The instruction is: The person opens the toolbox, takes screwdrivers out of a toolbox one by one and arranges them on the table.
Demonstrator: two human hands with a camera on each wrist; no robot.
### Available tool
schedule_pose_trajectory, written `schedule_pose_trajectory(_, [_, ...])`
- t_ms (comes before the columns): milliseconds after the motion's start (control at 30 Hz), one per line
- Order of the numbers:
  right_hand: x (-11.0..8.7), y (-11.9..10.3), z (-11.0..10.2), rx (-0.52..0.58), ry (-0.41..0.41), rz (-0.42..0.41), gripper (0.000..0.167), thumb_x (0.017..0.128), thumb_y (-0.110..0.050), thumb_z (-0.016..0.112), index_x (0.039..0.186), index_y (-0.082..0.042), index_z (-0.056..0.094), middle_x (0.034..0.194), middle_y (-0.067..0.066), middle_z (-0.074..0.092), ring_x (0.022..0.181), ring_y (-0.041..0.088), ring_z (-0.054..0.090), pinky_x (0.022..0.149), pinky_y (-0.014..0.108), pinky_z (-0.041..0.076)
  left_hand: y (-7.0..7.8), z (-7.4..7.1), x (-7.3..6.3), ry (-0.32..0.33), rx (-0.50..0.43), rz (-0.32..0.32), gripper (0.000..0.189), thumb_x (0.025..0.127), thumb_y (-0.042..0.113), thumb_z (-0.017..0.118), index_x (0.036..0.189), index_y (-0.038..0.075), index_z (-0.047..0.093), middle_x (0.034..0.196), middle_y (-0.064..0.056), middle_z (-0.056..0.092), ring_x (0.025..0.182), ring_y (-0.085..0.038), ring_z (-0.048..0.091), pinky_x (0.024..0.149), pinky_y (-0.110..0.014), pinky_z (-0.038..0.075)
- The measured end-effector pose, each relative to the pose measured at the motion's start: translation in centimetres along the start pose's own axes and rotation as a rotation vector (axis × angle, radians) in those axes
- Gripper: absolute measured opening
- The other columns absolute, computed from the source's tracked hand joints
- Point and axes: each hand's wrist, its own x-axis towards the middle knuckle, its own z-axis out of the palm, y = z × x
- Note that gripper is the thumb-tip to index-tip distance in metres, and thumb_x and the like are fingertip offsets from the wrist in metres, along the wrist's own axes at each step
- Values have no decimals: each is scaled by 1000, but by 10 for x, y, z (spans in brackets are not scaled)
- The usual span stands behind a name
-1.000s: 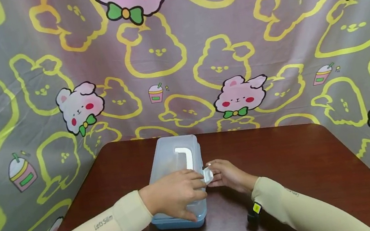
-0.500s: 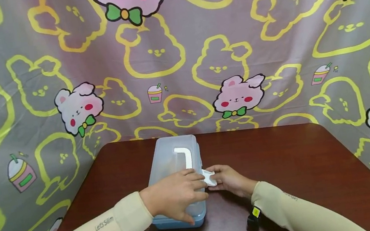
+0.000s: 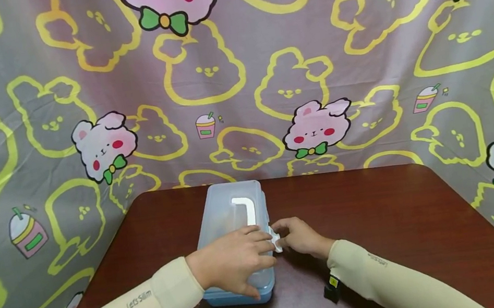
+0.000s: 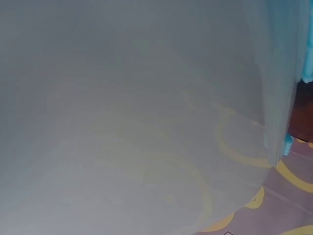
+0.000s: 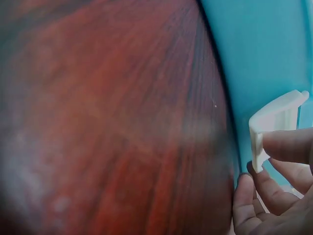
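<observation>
A plastic storage box with a frosted clear lid (image 3: 226, 207) and a blue base (image 3: 239, 298) stands lengthwise on the table. My left hand (image 3: 238, 263) lies across the near part of the lid, fingers spread and loosely bent. At the box's right side my right hand (image 3: 300, 237) pinches a white latch (image 3: 275, 240) between thumb and fingers. Seen from the right wrist, the latch (image 5: 279, 115) sticks out at an angle from the blue wall (image 5: 259, 54), with a fingertip at its lower edge. The frosted lid (image 4: 122, 122) fills most of the left wrist view.
A white handle (image 3: 247, 207) is set in the lid. The dark red-brown table (image 3: 353, 202) extends to both sides of the box. A patterned cloth (image 3: 235, 71) hangs behind and beside the table. A small black device (image 3: 331, 289) sits at the right wrist.
The right hand has shifted slightly left toward the box, and the white latch now stands closer to the box's side. The left hand has stayed on the lid.
</observation>
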Motion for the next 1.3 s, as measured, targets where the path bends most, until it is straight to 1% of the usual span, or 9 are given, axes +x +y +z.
schedule_pose_trajectory(133, [2,2,0,-46,-5,-2,31,78,9,70,107,1,67,86,10,67,56,18,57,49,29,47,0,0,-1,-7,-2,-2,64,71,71,70,114,23,68,124,2,62,126,-21,48,106,-44,35])
schedule_pose_trajectory(267, [4,3,0,-90,-8,-16,30,79,8,70,107,0,68,89,9,66,61,17,59,53,31,50,0,-1,-3,-3,-2,-6,62,72,71,70,112,23,69,122,4,62,125,-20,48,106,-43,35])
schedule_pose_trajectory(400, [4,2,0,-150,-4,-35,30,78,5,72,108,-2,68,93,7,67,70,14,60,57,30,51,0,-4,-7,30,-23,-14,63,71,71,71,110,21,69,119,4,63,123,-20,50,105,-44,37])
schedule_pose_trajectory(467, [4,2,0,-167,1,-41,31,78,4,73,108,-2,68,93,6,67,71,14,60,58,30,51,-1,-6,-10,51,-32,-20,64,72,71,70,111,20,69,119,2,64,123,-21,50,104,-44,37])
schedule_pose_trajectory(667, [3,3,1,-162,9,-40,28,77,5,72,105,-1,68,93,8,67,70,15,60,57,30,51,-5,-15,-19,99,-54,-35,67,76,70,67,117,17,68,121,-1,63,125,-23,50,105,-45,37])
schedule_pose_trajectory(900, [2,5,0,-147,-15,-12,27,80,5,71,105,-4,69,94,5,67,66,14,59,56,30,51,-9,-22,-31,171,-97,-60,64,77,66,70,116,15,67,121,-3,63,125,-26,50,104,-44,38])
schedule_pose_trajectory(1000, [2,5,0,-137,-24,-15,26,81,6,70,105,-4,69,94,5,66,64,14,59,55,31,51,-10,-25,-36,191,-122,-71,64,78,65,70,117,14,67,121,-4,63,125,-26,50,104,-44,38])
schedule_pose_trajectory(1200, [1,3,-2,-151,-19,-34,27,81,6,71,107,-2,69,97,8,67,73,16,61,59,30,52,-12,-31,-45,220,-152,-95,63,79,62,71,119,13,65,123,-3,62,126,-26,49,105,-44,38])
schedule_pose_trajectory(1300, [0,1,-2,-155,-13,-22,27,81,5,71,108,-2,69,100,8,67,78,17,61,62,31,52,-13,-34,-52,247,-148,-109,62,79,60,72,119,13,65,122,-3,63,126,-26,49,104,-44,39])
